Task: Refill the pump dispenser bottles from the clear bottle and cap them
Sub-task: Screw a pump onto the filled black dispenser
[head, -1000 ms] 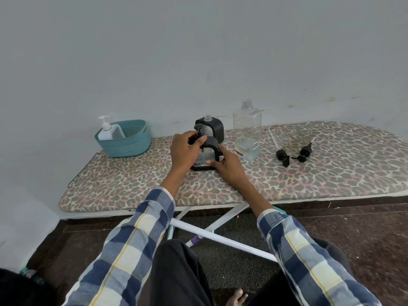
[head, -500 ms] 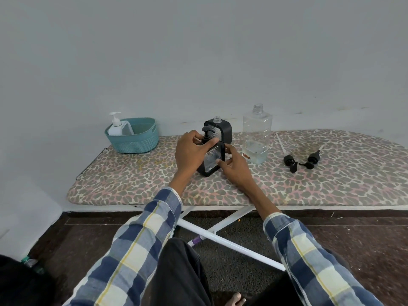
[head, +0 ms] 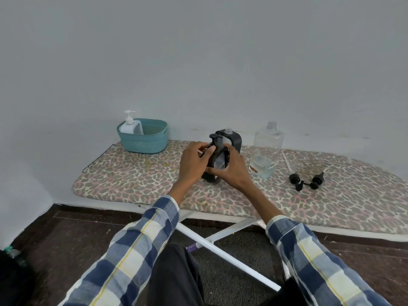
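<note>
A black-framed dispenser bottle point(head: 217, 160) with its black pump head on stands tilted on the leopard-print ironing board point(head: 136, 180). My left hand point(head: 194, 164) grips its left side, thumb near the pump. My right hand point(head: 231, 171) wraps round its right side and base. Behind it stands a second black dispenser bottle point(head: 231, 140) with a bare neck. The clear bottle point(head: 266, 153), uncapped and holding a little liquid, stands to the right. Two loose black pump heads point(head: 305, 181) lie further right.
A teal basket point(head: 143, 139) at the board's back left holds a white pump bottle point(head: 129, 125). A thin white tube point(head: 288, 161) lies on the board behind the pump heads. The wall runs close behind. White board legs point(head: 220, 246) cross above my knees.
The dispenser bottle in my hands has been turned from facing me to edge-on and tilted. My right hand moved from its base up round its side.
</note>
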The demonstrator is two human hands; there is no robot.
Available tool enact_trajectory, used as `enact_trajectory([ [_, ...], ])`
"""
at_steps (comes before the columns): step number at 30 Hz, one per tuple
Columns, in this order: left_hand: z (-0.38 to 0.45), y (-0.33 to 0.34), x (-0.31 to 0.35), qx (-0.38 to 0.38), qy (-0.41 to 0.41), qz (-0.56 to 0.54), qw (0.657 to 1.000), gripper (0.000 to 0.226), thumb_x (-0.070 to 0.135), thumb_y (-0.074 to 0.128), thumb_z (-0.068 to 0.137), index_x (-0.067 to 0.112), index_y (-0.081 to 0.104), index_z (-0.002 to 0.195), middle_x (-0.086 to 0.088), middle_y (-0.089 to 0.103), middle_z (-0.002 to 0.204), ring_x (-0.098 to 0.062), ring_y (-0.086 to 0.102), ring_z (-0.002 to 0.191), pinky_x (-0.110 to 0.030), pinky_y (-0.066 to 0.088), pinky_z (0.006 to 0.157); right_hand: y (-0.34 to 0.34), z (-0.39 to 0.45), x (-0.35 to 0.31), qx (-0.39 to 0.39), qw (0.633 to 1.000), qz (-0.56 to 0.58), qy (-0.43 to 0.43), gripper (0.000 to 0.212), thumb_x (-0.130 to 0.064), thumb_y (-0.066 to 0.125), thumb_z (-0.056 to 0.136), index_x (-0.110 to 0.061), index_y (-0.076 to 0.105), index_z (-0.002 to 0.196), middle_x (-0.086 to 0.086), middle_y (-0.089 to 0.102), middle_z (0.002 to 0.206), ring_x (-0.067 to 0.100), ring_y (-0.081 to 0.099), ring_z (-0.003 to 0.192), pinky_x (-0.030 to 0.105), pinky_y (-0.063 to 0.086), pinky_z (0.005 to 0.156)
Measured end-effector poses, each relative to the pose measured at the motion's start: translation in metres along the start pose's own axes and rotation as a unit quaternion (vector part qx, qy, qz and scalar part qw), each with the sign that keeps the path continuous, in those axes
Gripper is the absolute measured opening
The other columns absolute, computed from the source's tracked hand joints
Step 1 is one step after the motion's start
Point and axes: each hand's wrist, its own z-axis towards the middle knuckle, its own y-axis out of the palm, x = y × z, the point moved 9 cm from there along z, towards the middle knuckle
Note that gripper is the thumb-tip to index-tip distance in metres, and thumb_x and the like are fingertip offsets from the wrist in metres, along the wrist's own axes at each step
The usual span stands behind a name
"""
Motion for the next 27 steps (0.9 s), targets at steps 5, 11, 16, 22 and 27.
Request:
enact_trajectory([
  [5, 0.015, -0.049, -0.017, 0.039, 0.026, -0.02, 0.999, 0.024, 0.035, 0.057, 0.111, 0.016, 0.071, 0.114, -0.001, 0.07, 0.112, -0.015, 0.066, 0.098, -0.036, 0.057, 0.09, 0.014, 0.03, -0.037, -0.045, 0.998, -0.007, -0.033, 0.112, -0.077, 0.085, 0.061, -0.031, 0.039, 0.152, -0.002, 0.055, 0.147, 0.023, 0.055, 0.132, 0.05, 0.052, 0.109],
  [11, 0.035, -0.131, -0.077, 0.169, 0.001, 0.02, 0.985, 0.02, 0.023, 0.059, 0.111, 0.01, 0.064, 0.125, -0.007, 0.062, 0.125, -0.024, 0.06, 0.115, -0.042, 0.052, 0.099, 0.04, 0.078, -0.104, -0.073, 0.994, 0.074, -0.046, 0.092, -0.048, 0.095, 0.073, -0.028, 0.039, 0.143, -0.003, 0.057, 0.137, 0.02, 0.065, 0.114, 0.038, 0.056, 0.097],
  [16, 0.049, -0.171, -0.142, 0.212, -0.076, 0.087, 0.971, 0.042, 0.022, 0.064, 0.107, 0.009, 0.052, 0.145, -0.015, 0.049, 0.15, -0.036, 0.046, 0.14, -0.053, 0.043, 0.111, 0.072, 0.12, -0.147, -0.078, 0.988, 0.129, -0.034, 0.091, -0.046, 0.094, 0.075, -0.026, 0.039, 0.145, 0.001, 0.056, 0.141, 0.024, 0.065, 0.116, 0.041, 0.054, 0.1],
  [22, 0.065, -0.175, -0.205, 0.18, -0.08, 0.095, 0.976, 0.061, 0.031, 0.063, 0.106, 0.012, 0.038, 0.159, -0.016, 0.042, 0.158, -0.038, 0.044, 0.143, -0.06, 0.048, 0.111, 0.119, 0.167, -0.172, -0.103, 0.984, 0.145, -0.028, 0.096, -0.042, 0.097, 0.072, -0.024, 0.038, 0.146, 0.001, 0.055, 0.141, 0.024, 0.066, 0.119, 0.045, 0.055, 0.104],
  [27, 0.066, -0.171, -0.24, 0.131, -0.108, 0.059, 0.984, 0.075, 0.053, 0.046, 0.106, 0.032, 0.017, 0.171, -0.009, 0.016, 0.177, -0.037, 0.021, 0.162, -0.066, 0.034, 0.121, 0.16, 0.205, -0.174, -0.128, 0.983, 0.129, -0.018, 0.098, -0.036, 0.098, 0.072, -0.021, 0.037, 0.147, 0.003, 0.053, 0.142, 0.026, 0.064, 0.121, 0.046, 0.054, 0.104],
])
